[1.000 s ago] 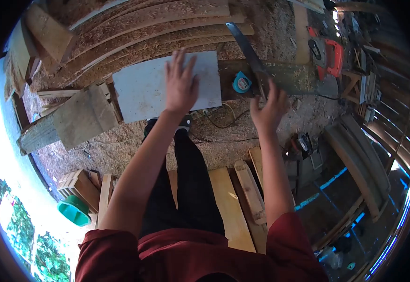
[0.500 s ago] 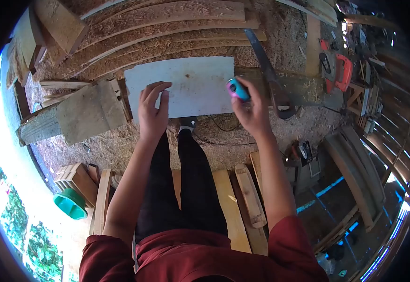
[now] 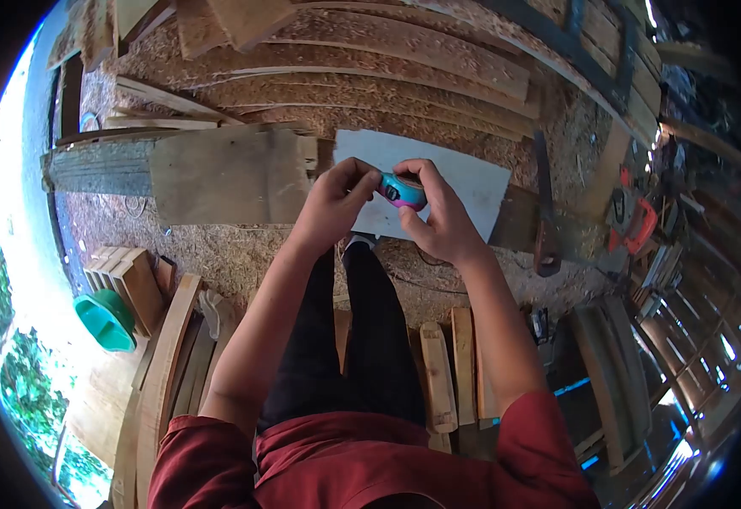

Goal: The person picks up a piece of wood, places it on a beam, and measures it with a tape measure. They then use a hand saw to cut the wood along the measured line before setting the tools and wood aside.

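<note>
A turquoise and pink tape measure [image 3: 404,194] is held in front of me, over the white board [image 3: 476,185]. My right hand [image 3: 445,222] is closed around its right side, thumb below and fingers above. With thumb and forefinger pinched together, my left hand [image 3: 330,207] grips the left end of the tape measure; the tape's tip is hidden by the fingers. The white board lies flat on the wooden bench, tilted down to the right, partly behind both hands.
Right of the board lies a handsaw [image 3: 544,212], with a red power tool [image 3: 639,226] farther right. Shavings-covered planks [image 3: 404,59] lie beyond the bench. A brown panel [image 3: 226,176] rests at left. Near the left edge sits a green container [image 3: 104,322], beside wood blocks [image 3: 133,284].
The two hands have come together. My left hand, open before, now pinches the end of the tape measure in my right hand. The view has shifted left and turned, so the board appears slanted.
</note>
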Demonstrator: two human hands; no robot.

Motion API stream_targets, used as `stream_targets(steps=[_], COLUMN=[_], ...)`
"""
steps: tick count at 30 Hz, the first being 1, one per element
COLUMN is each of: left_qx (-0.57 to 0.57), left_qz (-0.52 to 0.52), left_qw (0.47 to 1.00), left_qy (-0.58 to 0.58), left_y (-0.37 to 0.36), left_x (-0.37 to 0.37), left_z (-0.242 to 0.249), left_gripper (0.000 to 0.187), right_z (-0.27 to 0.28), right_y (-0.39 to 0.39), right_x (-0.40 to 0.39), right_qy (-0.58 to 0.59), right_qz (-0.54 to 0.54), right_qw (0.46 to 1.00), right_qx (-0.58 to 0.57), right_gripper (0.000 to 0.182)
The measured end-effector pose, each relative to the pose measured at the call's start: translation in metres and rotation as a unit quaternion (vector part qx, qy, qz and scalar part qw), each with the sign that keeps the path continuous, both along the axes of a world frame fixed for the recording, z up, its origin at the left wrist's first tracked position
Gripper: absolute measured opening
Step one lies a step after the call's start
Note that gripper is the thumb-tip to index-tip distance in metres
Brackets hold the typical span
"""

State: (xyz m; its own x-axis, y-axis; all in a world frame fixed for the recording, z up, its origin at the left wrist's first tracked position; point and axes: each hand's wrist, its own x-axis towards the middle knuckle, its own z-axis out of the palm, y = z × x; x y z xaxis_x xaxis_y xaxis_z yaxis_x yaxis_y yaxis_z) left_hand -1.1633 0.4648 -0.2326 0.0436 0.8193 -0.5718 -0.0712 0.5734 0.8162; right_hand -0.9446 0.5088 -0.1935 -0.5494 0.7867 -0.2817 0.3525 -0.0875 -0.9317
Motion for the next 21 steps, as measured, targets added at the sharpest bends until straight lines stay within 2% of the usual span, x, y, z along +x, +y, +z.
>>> stream_targets(steps=[2, 4, 6, 7, 9, 10, 12, 13, 14, 15, 16, 18, 20, 21], left_qx=[0.01, 0.028, 0.036, 0.037, -0.048, -0.048, 0.026, 0.024, 0.027, 0.079, 0.127, 0.12, 0.17, 0.17], left_qz=[-0.059, -0.032, -0.053, -0.049, 0.023, 0.025, 0.044, 0.046, 0.049, -0.013, -0.076, -0.058, -0.058, -0.063], left_qw=[0.998, 0.999, 0.998, 0.998, 0.994, 0.994, 0.997, 0.996, 0.996, 0.997, 0.983, 0.984, 0.948, 0.95], left_qy=[0.018, -0.01, 0.002, 0.001, -0.1, -0.098, -0.054, -0.079, -0.075, 0.016, 0.105, 0.122, 0.262, 0.254], left_y=[0.001, -0.004, -0.007, 0.0, 0.01, 0.013, 0.015, 0.017, 0.021, 0.024, 0.025, 0.025, 0.023, 0.025], left_x=[-0.016, -0.028, -0.041, -0.047, -0.061, -0.07, -0.089, -0.095, -0.1, -0.102, -0.101, -0.09, -0.08, -0.077], left_z=[0.005, -0.006, -0.018, -0.006, 0.017, 0.016, 0.012, 0.011, 0.009, 0.01, 0.009, -0.008, -0.02, -0.021], left_gripper=[0.018, 0.017, 0.019, 0.019, 0.021, 0.021, 0.02, 0.021, 0.021, 0.023, 0.024, 0.025, 0.02, 0.02], right_z=[-0.005, 0.001, 0.005, 0.007, 0.006, 0.005, 0.004, 0.006, 0.008, 0.008, 0.007, 0.002, -0.003, -0.006], right_y=[0.005, 0.014, 0.021, 0.022, 0.022, 0.022, 0.025, 0.025, 0.026, 0.026, 0.025, 0.022, 0.018, 0.016], right_x=[-0.015, -0.03, -0.043, -0.048, -0.053, -0.046, -0.031, -0.03, -0.03, -0.033, -0.039, -0.053, -0.062, -0.065], right_qy=[0.016, 0.007, 0.0, -0.019, -0.031, -0.03, -0.035, -0.032, -0.112, -0.192, -0.19, -0.274, -0.297, -0.309], right_qz=[-0.007, 0.023, 0.053, 0.05, 0.024, 0.027, -0.024, -0.022, -0.034, -0.046, -0.045, -0.113, -0.133, -0.16], right_qw=[1.0, 1.0, 0.998, 0.998, 0.999, 0.999, 0.997, 0.997, 0.993, 0.98, 0.981, 0.955, 0.946, 0.937], right_qx=[0.021, 0.001, -0.017, -0.024, -0.006, -0.007, -0.07, -0.069, -0.029, 0.009, 0.009, 0.002, -0.004, -0.006], right_gripper=[0.052, 0.052, 0.053, 0.052, 0.047, 0.047, 0.037, 0.037, 0.036, 0.037, 0.037, 0.045, 0.04, 0.039])
